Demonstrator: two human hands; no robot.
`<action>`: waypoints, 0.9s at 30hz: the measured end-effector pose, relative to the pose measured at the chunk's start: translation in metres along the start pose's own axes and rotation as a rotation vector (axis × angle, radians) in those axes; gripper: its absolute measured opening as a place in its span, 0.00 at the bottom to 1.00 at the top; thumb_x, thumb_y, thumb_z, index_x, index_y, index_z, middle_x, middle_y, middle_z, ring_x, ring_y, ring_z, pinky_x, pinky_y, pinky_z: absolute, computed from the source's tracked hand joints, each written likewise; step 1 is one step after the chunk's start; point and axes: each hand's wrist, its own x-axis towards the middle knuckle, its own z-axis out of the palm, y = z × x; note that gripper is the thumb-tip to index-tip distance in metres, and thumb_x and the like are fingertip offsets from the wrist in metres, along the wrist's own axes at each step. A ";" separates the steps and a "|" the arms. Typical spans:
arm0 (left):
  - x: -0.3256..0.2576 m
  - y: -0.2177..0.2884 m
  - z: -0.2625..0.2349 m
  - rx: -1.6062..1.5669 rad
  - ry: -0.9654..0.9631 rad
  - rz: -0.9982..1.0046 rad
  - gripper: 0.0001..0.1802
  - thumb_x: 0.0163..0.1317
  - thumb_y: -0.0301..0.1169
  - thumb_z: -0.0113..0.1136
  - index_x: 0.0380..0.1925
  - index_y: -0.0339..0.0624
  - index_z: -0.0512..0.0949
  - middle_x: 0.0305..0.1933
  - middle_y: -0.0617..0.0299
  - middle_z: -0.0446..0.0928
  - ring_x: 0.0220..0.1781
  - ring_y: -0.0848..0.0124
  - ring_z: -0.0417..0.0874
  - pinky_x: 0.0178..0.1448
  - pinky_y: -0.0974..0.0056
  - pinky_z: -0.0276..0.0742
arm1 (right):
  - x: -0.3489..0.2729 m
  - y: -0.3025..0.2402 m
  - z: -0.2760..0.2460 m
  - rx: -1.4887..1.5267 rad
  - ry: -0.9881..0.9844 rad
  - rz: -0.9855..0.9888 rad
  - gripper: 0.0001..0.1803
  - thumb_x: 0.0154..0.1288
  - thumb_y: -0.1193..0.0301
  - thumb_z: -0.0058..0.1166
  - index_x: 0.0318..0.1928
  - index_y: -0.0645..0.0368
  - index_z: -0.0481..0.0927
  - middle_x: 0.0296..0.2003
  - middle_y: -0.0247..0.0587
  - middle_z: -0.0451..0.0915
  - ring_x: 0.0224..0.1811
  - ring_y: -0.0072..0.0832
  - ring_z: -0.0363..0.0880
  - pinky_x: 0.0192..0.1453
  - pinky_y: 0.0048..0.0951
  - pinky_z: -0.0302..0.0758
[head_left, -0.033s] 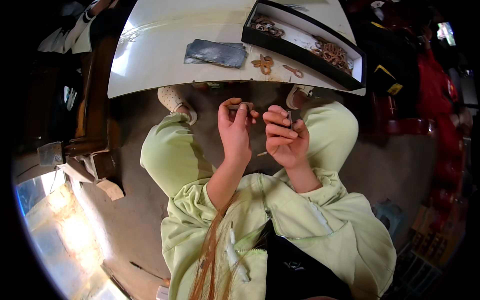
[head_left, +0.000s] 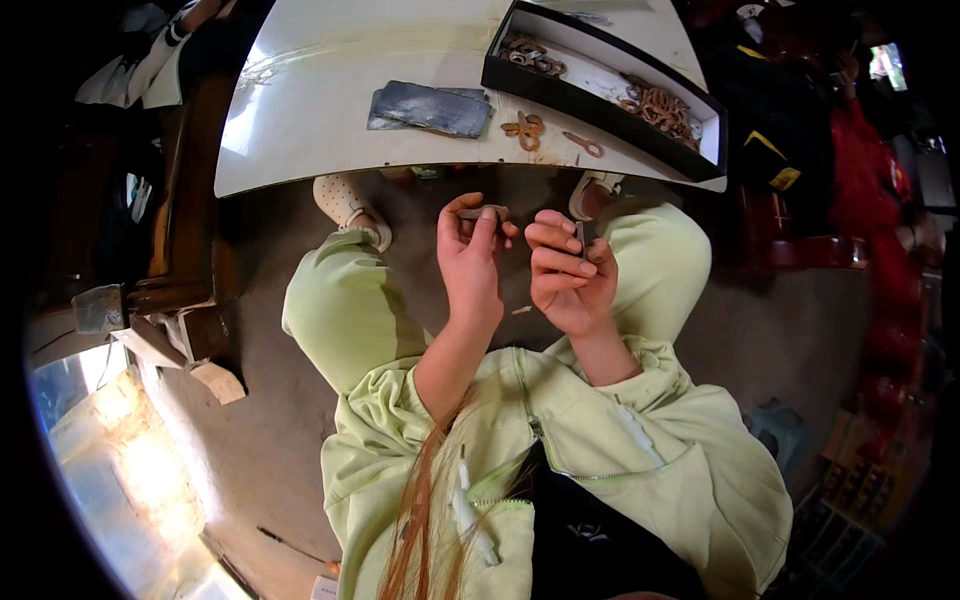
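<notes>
My left hand (head_left: 472, 235) is closed, thumb over bent fingers, on a small flat brownish-grey piece (head_left: 487, 213). Beside it, my right hand (head_left: 570, 265) pinches a small thin dark piece (head_left: 580, 234) that stands upright between thumb and fingers. The two hands are apart, above my lap and just short of the table edge. Most of each held piece is covered by fingers, so I cannot make out its kind. Beyond my hands on the table lie a cluster of rusty-brown ring-shaped pieces (head_left: 523, 130) and one ring with a short stem (head_left: 584, 144).
On the white table (head_left: 310, 140) lie dark grey flat sheets (head_left: 435, 108). A long black box (head_left: 600, 108) with a white inside holds several brown ring-shaped pieces (head_left: 660, 108). Wooden blocks (head_left: 215, 382) are at the left, dark red furniture (head_left: 815, 252) at the right.
</notes>
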 end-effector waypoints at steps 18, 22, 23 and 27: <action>-0.025 0.031 0.025 0.044 -0.223 0.058 0.11 0.62 0.22 0.53 0.44 0.34 0.77 0.30 0.69 0.75 0.29 0.83 0.70 0.33 0.75 0.66 | 0.019 0.023 0.065 -2.685 -0.014 -0.926 0.16 0.44 0.88 0.59 0.36 0.58 0.80 0.38 0.40 0.79 0.37 0.30 0.79 0.38 0.27 0.76; -0.024 0.023 0.022 0.070 -0.245 0.171 0.10 0.62 0.21 0.51 0.43 0.32 0.77 0.32 0.68 0.75 0.29 0.82 0.72 0.31 0.75 0.67 | 0.029 0.012 0.060 -2.840 -0.174 -0.882 0.21 0.38 0.87 0.60 0.37 0.57 0.82 0.37 0.40 0.79 0.39 0.34 0.79 0.38 0.28 0.76; -0.023 0.021 0.018 0.099 -0.241 0.189 0.10 0.62 0.21 0.50 0.43 0.32 0.77 0.33 0.68 0.74 0.29 0.82 0.72 0.30 0.75 0.67 | 0.030 0.005 0.051 -2.851 -0.207 -0.914 0.21 0.36 0.86 0.60 0.37 0.57 0.82 0.36 0.40 0.79 0.38 0.34 0.78 0.38 0.29 0.76; -0.019 0.016 0.011 0.201 -0.145 0.126 0.11 0.64 0.23 0.51 0.44 0.31 0.76 0.33 0.68 0.73 0.27 0.82 0.71 0.28 0.76 0.67 | 0.031 -0.008 0.034 -2.965 -0.244 -0.959 0.22 0.34 0.85 0.60 0.36 0.55 0.83 0.34 0.37 0.80 0.36 0.35 0.77 0.37 0.29 0.75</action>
